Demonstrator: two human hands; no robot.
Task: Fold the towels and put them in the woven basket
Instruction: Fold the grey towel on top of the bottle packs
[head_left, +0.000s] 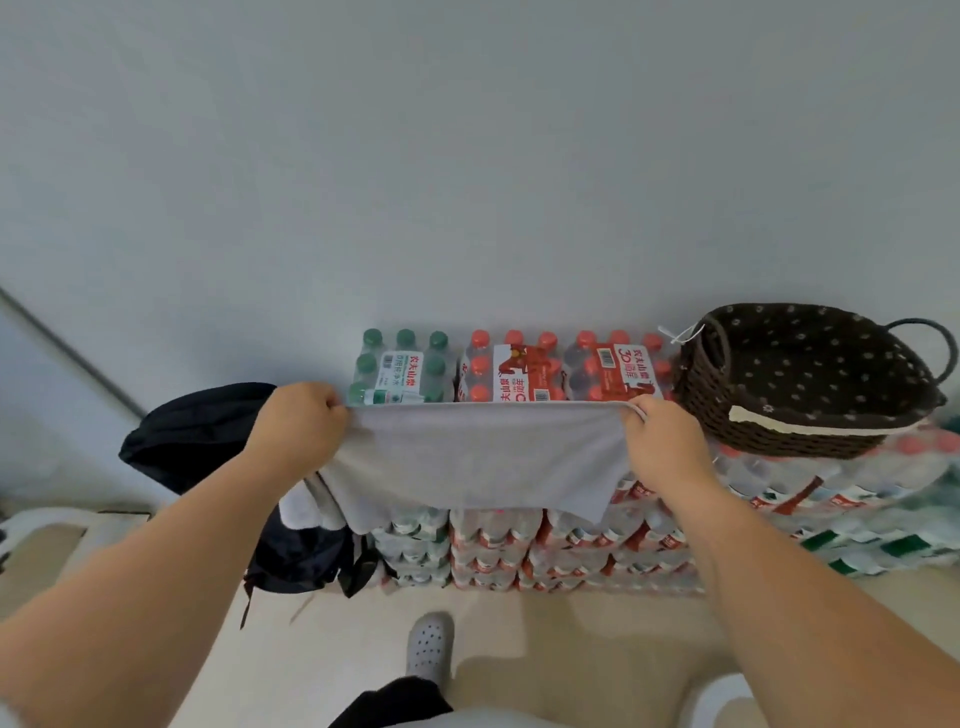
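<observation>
A grey towel hangs stretched flat between my two hands, in front of stacked packs of bottled water. My left hand pinches its top left corner. At the top right corner, my right hand is closed on the cloth. The towel's lower edge dangles loose over the front of the stack. A dark brown woven basket with a dotted lining and loop handles sits on top of the packs, just right of my right hand. I see nothing inside it.
Shrink-wrapped water bottle packs, green-capped and red-capped, are stacked against a grey wall. A dark bag with pale cloth sits left of the stack. My grey shoe stands on the beige floor below.
</observation>
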